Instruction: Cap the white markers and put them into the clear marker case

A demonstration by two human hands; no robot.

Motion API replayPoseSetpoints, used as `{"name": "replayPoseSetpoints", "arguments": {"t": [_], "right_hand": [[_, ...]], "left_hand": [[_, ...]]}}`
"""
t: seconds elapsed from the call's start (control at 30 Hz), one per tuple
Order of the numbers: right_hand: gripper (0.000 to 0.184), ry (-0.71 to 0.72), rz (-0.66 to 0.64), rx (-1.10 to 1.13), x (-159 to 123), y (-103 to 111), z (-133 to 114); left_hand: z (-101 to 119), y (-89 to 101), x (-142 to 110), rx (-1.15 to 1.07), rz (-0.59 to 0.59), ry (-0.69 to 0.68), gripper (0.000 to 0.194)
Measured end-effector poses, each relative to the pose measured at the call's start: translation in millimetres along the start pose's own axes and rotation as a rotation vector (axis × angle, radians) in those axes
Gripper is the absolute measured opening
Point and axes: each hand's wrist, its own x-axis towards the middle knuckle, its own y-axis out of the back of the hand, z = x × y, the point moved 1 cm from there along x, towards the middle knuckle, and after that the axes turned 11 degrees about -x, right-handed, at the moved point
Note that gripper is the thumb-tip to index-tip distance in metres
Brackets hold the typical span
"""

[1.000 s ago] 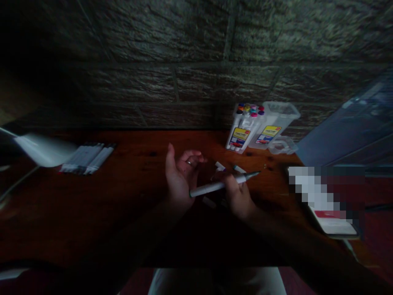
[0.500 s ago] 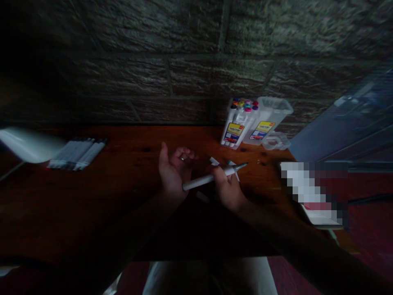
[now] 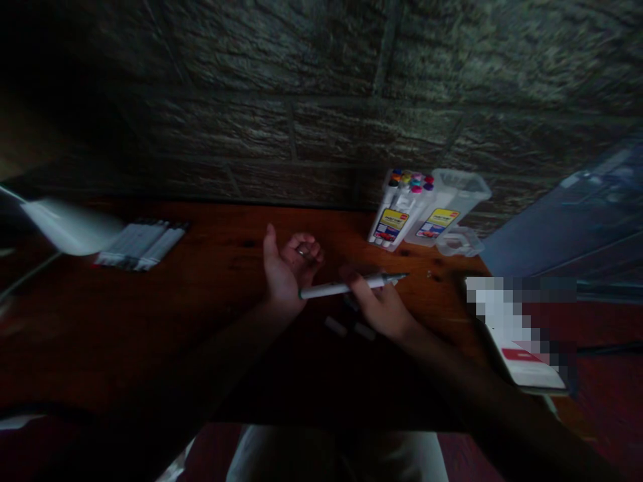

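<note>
My right hand [image 3: 379, 308] pinches a white marker [image 3: 346, 288] near its middle; the marker lies almost level, its uncapped tip pointing right and its back end close to my left palm. My left hand [image 3: 289, 268] is palm up with the thumb raised and the fingers curled inward; a ring shows on one finger, and whether it holds anything is hidden. Two small white caps [image 3: 349, 328] lie on the wooden table [image 3: 211, 294] just below the hands.
A clear marker case [image 3: 402, 211] with coloured ends stands at the back right, next to an empty clear case [image 3: 452, 204] and its lid [image 3: 459, 241]. A row of white markers [image 3: 143, 244] lies at the left by a white sheet [image 3: 65, 227]. A booklet [image 3: 522, 335] lies at the right.
The marker in my right hand has tilted down to nearly level. The left fingers have curled in tighter. The view has shifted slightly.
</note>
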Motion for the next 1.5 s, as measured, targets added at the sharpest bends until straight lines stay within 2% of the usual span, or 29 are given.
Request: {"name": "replayPoseSetpoints", "arguments": {"t": [0.1, 0.2, 0.4, 0.5, 0.6, 0.67, 0.73, 0.8, 0.83, 0.9, 0.97, 1.03, 1.17, 1.33, 1.5], "right_hand": [[0.028, -0.003, -0.102, 0.084, 0.5, 2.4, -5.2], [0.031, -0.072, -0.173, 0.17, 1.9, 5.5, -6.4], [0.036, -0.172, 0.061, 0.311, 13.5, 19.4, 11.3], [0.034, -0.171, 0.18, 0.363, 17.9, 25.3, 14.8], [0.033, -0.192, 0.207, 0.434, 20.7, 28.9, 11.7], [0.034, -0.187, 0.216, 0.488, 22.9, 33.5, 8.9], [0.036, -0.149, 0.283, 0.516, 24.8, 41.8, 7.7], [0.036, -0.1, 0.379, 0.459, 25.1, 51.2, 7.9], [0.037, -0.08, 0.378, 0.371, 24.3, 54.5, 7.7], [0.04, -0.06, 0.286, 0.141, 20.9, 56.0, 6.4], [0.043, -0.048, 0.051, -0.015, 15.9, 50.4, 3.9], [0.043, 0.012, -0.09, -0.099, 10.8, 42.7, 0.9], [0.034, 0.101, -0.147, -0.177, 6.4, 34.4, -1.6], [0.031, 0.093, -0.224, -0.209, 7.3, 35.7, 2.1], [0.025, 0.144, -0.27, -0.276, 6.3, 37.4, 5.0]], "left_hand": [[1.6, 1.3, 2.2, -0.013, -0.015, -0.006, 0.064], [2.6, 1.0, 4.0, 0.017, -0.025, 0.01, 0.062], [-5.4, 2.5, 6.6, 0.305, -0.076, 0.02, 0.041], [-9.1, 1.7, 3.5, 0.446, -0.196, -0.026, 0.03], [-9.6, -1.7, -1.8, 0.505, -0.31, -0.048, 0.021], [-8.0, -3.5, -3.6, 0.487, -0.301, -0.065, 0.022], [-5.0, -4.0, -2.5, 0.447, -0.241, -0.113, 0.024], [-1.4, -3.1, 0.8, 0.4, -0.173, -0.153, 0.025], [0.4, -2.4, 2.9, 0.372, -0.15, -0.157, 0.026], [3.5, -1.2, 6.6, 0.306, -0.134, -0.123, 0.028], [5.6, -0.9, 8.8, 0.23, -0.145, -0.042, 0.028], [7.1, -2.1, 9.0, 0.163, -0.161, 0.038, 0.024], [10.2, -6.2, 7.1, 0.104, -0.192, 0.087, 0.017], [8.9, -6.8, 7.9, 0.096, -0.245, 0.124, 0.015], [5.1, -2.9, 8.5, 0.171, -0.269, 0.059, 0.018]]}}
